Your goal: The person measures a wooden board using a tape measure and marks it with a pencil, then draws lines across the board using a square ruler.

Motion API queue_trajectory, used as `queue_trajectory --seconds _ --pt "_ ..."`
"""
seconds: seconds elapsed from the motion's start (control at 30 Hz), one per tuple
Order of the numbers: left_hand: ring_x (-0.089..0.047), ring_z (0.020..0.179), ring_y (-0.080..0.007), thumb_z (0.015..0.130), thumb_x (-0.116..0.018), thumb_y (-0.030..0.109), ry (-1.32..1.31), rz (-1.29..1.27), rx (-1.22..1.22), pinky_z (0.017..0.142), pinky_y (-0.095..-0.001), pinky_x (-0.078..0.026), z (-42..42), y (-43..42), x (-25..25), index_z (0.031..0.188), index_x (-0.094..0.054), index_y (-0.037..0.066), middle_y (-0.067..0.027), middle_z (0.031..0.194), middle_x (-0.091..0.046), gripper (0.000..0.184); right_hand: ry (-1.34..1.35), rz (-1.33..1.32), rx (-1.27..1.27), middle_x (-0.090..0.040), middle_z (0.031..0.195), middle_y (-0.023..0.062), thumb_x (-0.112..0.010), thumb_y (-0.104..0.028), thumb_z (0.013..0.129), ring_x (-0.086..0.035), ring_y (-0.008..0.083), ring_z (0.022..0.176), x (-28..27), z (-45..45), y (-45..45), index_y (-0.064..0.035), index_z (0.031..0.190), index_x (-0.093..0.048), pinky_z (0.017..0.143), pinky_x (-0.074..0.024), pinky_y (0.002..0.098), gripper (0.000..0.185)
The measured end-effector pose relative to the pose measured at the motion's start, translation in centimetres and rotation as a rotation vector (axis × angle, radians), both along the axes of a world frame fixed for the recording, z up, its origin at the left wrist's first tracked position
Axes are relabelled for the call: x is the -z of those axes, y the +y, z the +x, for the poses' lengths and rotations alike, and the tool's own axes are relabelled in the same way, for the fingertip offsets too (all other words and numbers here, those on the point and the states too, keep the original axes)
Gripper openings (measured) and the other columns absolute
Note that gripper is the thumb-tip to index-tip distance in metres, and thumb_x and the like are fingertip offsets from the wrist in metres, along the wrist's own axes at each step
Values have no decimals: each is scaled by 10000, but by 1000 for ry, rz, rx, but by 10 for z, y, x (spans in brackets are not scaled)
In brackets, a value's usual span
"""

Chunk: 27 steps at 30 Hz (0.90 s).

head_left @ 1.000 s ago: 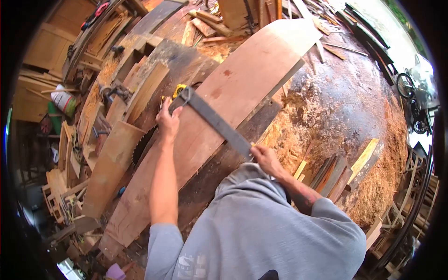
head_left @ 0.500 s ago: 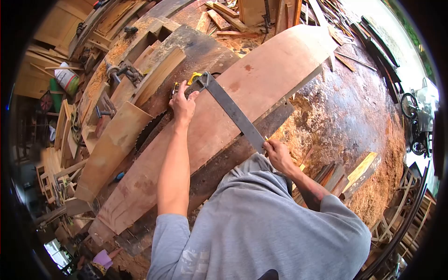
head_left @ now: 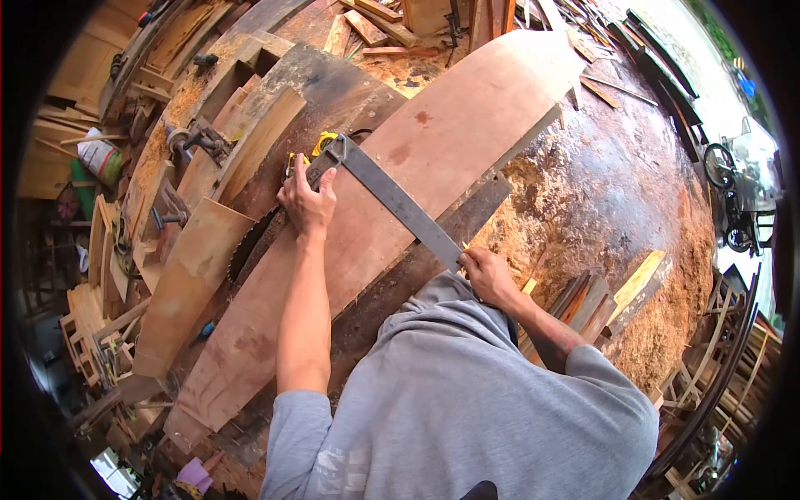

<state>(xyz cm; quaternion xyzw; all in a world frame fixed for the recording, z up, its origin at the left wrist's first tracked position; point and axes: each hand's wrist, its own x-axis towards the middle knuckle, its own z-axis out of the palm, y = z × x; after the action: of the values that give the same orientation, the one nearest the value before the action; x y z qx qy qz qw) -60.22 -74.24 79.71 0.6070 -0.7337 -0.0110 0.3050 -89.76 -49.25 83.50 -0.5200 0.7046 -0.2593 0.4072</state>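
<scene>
A long reddish plank (head_left: 433, 125) lies diagonally over a dark bench. Across it rests a flat grey metal bar (head_left: 400, 204), its far end at a black-and-yellow tool (head_left: 321, 150) on the plank's far edge. My left hand (head_left: 308, 196) is closed around the near side of that tool, which the fingers partly cover. My right hand (head_left: 487, 273) pinches the bar's near end, close to my shirt, beyond the plank's near edge.
Left of the plank a toothed saw blade (head_left: 250, 246) stands beside a pale board (head_left: 187, 283). Metal clamps (head_left: 196, 142) sit further left. Wood strips (head_left: 600, 296) lie at right amid sawdust (head_left: 667, 333). A motorcycle (head_left: 729, 196) stands at far right.
The view has shifted slightly. Both hands keep their hold on the tool and the bar, which stays across the plank at about the same slant.
</scene>
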Motion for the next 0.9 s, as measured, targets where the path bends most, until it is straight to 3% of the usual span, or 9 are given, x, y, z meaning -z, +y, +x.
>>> queue_trajectory --seconds 0.3,0.4,0.47,0.53,0.57,0.67,0.73,0.83,0.9 --pt "-643 1122 -374 897 -756 444 27 -22 38 1007 -498 -430 -1 2 -3 1461 -499 47 -180 1219 -702 736 -47 98 -14 -692 992 263 -575 -182 992 -663 443 948 -7 -2 -4 45 1006 -714 858 -528 478 266" --pt "-647 1093 -358 887 -768 434 31 -53 30 1005 -492 -426 -1 1 -2 1458 -496 23 -181 1183 -708 754 -9 5 -91 -704 1025 251 -551 -130 1008 -696 380 926 -2 -20 -6 10 1173 -696 803 -546 457 261" --pt "-649 1094 -347 892 -762 434 16 -61 36 1003 -496 -428 -1 2 -3 1453 -488 1 -172 1178 -714 760 -188 -42 235 -714 1071 230 -524 -80 1024 -717 289 891 0 -35 -22 -56 1367 -613 738 -571 423 355" --pt "-653 1089 -341 893 -759 438 23 -53 34 1005 -499 -428 1 2 -3 1453 -474 -23 -162 1169 -721 779 -51 -170 259 -712 1127 216 -503 -53 1036 -722 221 855 -66 -38 -54 -111 1476 -524 693 -586 388 444" --pt "-655 1085 -341 893 -758 440 23 -56 34 1006 -500 -427 1 2 -3 1455 -468 -27 -158 1164 -723 786 -28 -296 221 -719 1129 218 -555 -88 1025 -733 246 830 -67 -40 -68 -83 1411 -574 698 -597 396 386" --pt "-658 1080 -341 898 -745 457 18 -94 42 1005 -504 -426 -1 3 -1 1463 -451 -37 -156 1160 -725 806 -68 -275 51 -746 1021 213 -586 -135 1024 -742 268 796 -65 -18 -120 -40 1274 -649 684 -589 399 275" --pt "-653 1092 -341 907 -729 471 -1 -96 30 1009 -504 -424 0 2 0 1474 -438 -36 -147 1164 -723 814 25 -332 -95 -736 885 227 -614 -176 1004 -736 343 765 -67 10 -158 -10 1132 -692 684 -578 418 223" --pt "-633 1129 -335 916 -714 472 1 -44 35 1037 -507 -409 1 4 -3 1485 -430 -22 -130 1217 -696 806 9 -466 -168 -708 840 253 -594 -197 983 -703 426 752 -40 47 -215 -10 1031 -701 689 -559 470 221" --pt "-625 1144 -330 915 -714 470 -2 -48 35 1044 -508 -405 2 4 -1 1484 -431 -18 -127 1229 -691 801 247 -422 -258 -709 865 263 -594 -200 955 -701 431 802 -25 57 -245 0 984 -699 726 -557 495 228"
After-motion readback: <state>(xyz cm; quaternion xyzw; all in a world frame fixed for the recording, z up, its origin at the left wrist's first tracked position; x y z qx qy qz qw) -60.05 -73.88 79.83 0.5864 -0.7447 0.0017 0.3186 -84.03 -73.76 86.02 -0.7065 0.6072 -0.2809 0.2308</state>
